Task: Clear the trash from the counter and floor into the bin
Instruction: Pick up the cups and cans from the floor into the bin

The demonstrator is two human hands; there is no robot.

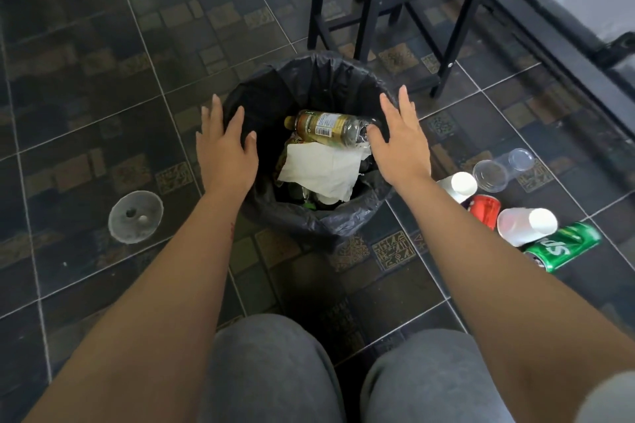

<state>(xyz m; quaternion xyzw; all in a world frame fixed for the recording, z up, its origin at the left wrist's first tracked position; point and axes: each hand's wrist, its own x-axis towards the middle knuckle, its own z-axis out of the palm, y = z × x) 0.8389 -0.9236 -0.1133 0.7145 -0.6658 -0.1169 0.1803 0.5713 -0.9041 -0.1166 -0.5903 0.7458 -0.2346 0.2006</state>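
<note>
A round bin point(309, 220) lined with a black bag stands on the tiled floor in front of my knees. Inside it lie a plastic bottle point(330, 127) with a yellow label and a crumpled white paper napkin point(323, 168). My left hand point(225, 148) hovers flat over the bin's left rim, fingers spread, holding nothing. Over the right rim my right hand point(400, 144) is also flat and empty, its thumb close to the bottle's base. On the floor to the right lie a white cup point(458, 185), a red can point(486, 209), another white cup point(525, 225), a green can point(563, 245) and clear plastic cups point(501, 170).
A clear dome lid point(135, 216) lies on the floor to the left of the bin. Black stool legs point(395, 7) stand just behind the bin. A dark rail or ledge point(563, 45) runs along the right side. My grey-trousered knees point(271, 367) fill the bottom.
</note>
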